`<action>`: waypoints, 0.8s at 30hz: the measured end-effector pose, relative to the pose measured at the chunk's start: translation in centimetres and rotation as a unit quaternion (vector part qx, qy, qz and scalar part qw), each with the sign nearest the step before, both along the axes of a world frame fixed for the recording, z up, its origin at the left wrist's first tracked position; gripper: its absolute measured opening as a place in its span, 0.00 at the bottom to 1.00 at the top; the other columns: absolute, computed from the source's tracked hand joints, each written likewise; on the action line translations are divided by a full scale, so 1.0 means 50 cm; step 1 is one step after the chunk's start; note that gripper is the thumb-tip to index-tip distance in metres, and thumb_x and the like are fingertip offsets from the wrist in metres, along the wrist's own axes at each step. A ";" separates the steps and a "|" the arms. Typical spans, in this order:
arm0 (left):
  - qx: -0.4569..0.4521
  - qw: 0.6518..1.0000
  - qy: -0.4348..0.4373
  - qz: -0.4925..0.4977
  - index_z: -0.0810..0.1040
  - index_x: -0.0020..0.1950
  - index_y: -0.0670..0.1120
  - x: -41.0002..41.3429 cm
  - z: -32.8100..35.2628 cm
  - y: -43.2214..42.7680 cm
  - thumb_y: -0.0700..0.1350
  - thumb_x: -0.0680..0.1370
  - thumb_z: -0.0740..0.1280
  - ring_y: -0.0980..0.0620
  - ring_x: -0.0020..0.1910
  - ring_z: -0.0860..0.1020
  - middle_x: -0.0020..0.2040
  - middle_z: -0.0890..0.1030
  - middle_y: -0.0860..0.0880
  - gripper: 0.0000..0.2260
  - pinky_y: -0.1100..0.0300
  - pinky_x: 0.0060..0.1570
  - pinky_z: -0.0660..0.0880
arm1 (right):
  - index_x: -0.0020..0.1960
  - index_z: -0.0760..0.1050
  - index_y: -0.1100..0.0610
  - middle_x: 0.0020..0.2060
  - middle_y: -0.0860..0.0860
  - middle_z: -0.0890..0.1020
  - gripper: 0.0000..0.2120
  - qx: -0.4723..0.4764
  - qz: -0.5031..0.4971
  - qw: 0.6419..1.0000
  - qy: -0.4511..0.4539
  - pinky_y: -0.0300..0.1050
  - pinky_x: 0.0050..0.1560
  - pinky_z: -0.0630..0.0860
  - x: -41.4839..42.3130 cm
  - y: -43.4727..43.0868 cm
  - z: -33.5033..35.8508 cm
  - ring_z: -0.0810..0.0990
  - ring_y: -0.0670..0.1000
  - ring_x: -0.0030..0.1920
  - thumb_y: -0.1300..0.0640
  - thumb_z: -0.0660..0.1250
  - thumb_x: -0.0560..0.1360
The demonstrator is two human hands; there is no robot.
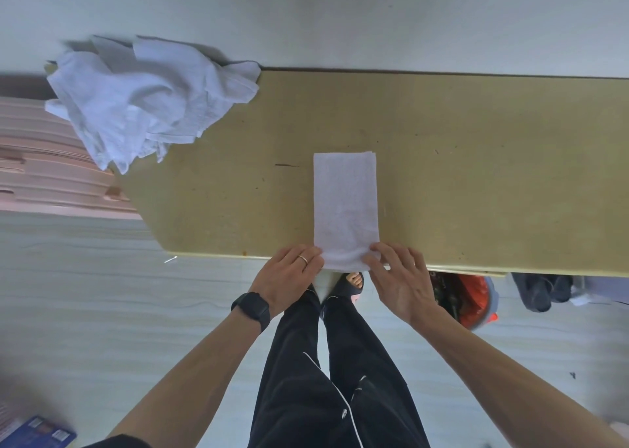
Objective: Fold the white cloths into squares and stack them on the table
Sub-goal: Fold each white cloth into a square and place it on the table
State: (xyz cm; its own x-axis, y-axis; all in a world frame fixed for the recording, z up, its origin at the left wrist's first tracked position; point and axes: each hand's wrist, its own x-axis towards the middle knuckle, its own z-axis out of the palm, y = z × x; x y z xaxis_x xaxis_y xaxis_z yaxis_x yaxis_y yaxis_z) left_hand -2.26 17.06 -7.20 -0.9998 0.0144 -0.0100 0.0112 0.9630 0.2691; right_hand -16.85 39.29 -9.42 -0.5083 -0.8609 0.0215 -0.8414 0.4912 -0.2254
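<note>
At lower centre, the left hand (289, 277) and the right hand (398, 277) each pinch a near corner of the long folded cloth (345, 206) at the table (476, 175) front edge, apparently to fold it square, while the unfolded pile (146, 97) waits upper left.

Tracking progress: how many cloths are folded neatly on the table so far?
1: the folded cloth lies at the table's near edge, between the left hand and right hand. The crumpled pile, far left, is unfolded; a folded one could hide under it.
</note>
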 end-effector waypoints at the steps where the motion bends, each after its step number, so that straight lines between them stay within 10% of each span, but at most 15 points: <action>1: 0.004 1.000 0.002 0.001 0.77 0.51 0.44 0.002 0.002 -0.002 0.33 0.70 0.72 0.46 0.51 0.77 0.55 0.80 0.46 0.13 0.55 0.54 0.72 | 0.55 0.80 0.52 0.60 0.52 0.80 0.10 0.003 0.002 1.000 -0.007 0.54 0.56 0.71 0.000 0.002 0.006 0.78 0.56 0.57 0.57 0.64 0.76; 11: 0.045 0.999 -0.025 0.017 0.79 0.51 0.47 -0.002 0.023 -0.019 0.38 0.75 0.70 0.47 0.39 0.77 0.39 0.80 0.50 0.07 0.58 0.41 0.72 | 0.60 0.79 0.51 0.56 0.46 0.83 0.10 0.068 -0.066 0.956 -0.278 0.49 0.58 0.76 -0.001 -0.016 0.093 0.79 0.51 0.57 0.54 0.64 0.81; 24: 0.227 0.922 -0.166 0.268 0.79 0.64 0.53 -0.277 0.027 -0.135 0.50 0.84 0.56 0.46 0.53 0.78 0.55 0.81 0.48 0.15 0.50 0.54 0.75 | 0.56 0.82 0.52 0.45 0.47 0.83 0.08 -0.057 -0.379 0.835 -0.395 0.37 0.47 0.70 -0.188 -0.192 0.079 0.81 0.47 0.46 0.52 0.66 0.80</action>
